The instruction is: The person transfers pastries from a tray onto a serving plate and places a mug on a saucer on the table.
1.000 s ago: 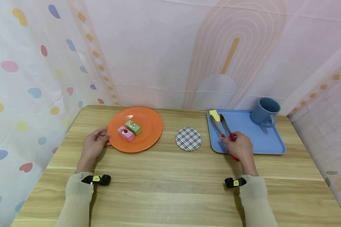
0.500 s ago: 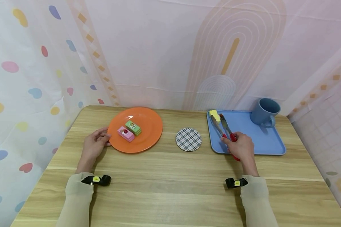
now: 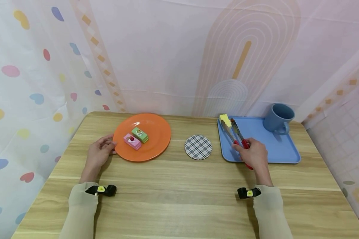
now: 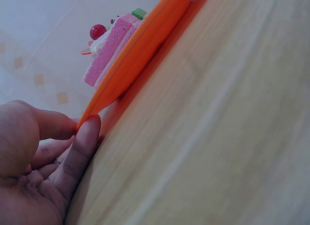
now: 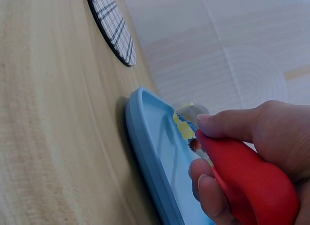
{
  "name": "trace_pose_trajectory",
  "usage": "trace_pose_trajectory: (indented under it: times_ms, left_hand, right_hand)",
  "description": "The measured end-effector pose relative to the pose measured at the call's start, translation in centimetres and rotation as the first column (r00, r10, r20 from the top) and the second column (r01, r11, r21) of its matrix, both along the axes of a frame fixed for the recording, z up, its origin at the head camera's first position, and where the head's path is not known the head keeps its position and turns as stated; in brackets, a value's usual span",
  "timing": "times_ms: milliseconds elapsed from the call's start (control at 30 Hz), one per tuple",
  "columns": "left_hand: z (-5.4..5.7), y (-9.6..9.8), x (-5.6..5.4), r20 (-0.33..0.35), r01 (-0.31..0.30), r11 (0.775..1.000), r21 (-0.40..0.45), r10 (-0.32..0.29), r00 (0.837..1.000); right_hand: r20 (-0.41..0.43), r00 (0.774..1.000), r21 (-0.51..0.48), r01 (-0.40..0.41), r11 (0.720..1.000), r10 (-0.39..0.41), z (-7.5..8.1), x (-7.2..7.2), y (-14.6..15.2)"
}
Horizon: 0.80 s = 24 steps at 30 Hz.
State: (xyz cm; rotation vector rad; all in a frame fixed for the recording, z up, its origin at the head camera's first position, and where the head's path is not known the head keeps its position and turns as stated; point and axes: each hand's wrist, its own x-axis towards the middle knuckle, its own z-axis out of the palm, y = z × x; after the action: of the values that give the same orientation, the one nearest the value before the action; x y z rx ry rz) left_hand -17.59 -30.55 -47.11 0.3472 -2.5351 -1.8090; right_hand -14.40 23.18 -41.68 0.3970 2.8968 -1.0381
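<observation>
My left hand point(image 3: 99, 152) pinches the left rim of an orange plate point(image 3: 158, 132) between thumb and finger. On that plate lie a pink toy cake slice point(image 3: 132, 141) with a red berry on top and a green toy cake slice point(image 3: 140, 134). Red-handled tongs point(image 3: 244, 144) are gripped in my right hand point(image 3: 253, 154), over the near left part of a blue tray point(image 3: 266, 149). A yellow ridged block point(image 3: 225, 119) is at the tongs' metal tips, by the tray's far left corner. Whether both tips touch it, I cannot tell.
A blue mug point(image 3: 279, 118) stands upright on the tray's far right corner. Between plate and tray lies a round checked coaster point(image 3: 198, 147) on the wooden table point(image 3: 173, 199). A patterned curtain point(image 3: 167, 59) hangs behind the table's far edge.
The yellow block has shifted slightly away from me and to the left at the tongs' tips. My right hand has hardly moved; my left hand and the plate stay put.
</observation>
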Motion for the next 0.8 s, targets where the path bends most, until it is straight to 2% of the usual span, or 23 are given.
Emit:
trace_pose_trajectory:
  times_ms: [800]
  left_hand:
    - [-0.4,-0.1,-0.2,0.027,-0.017,1.000,-0.001,0.017,0.999]
  right_hand:
    - [-0.061,0.997,0.022,-0.044,0.999,0.045,0.6,0.2,-1.2]
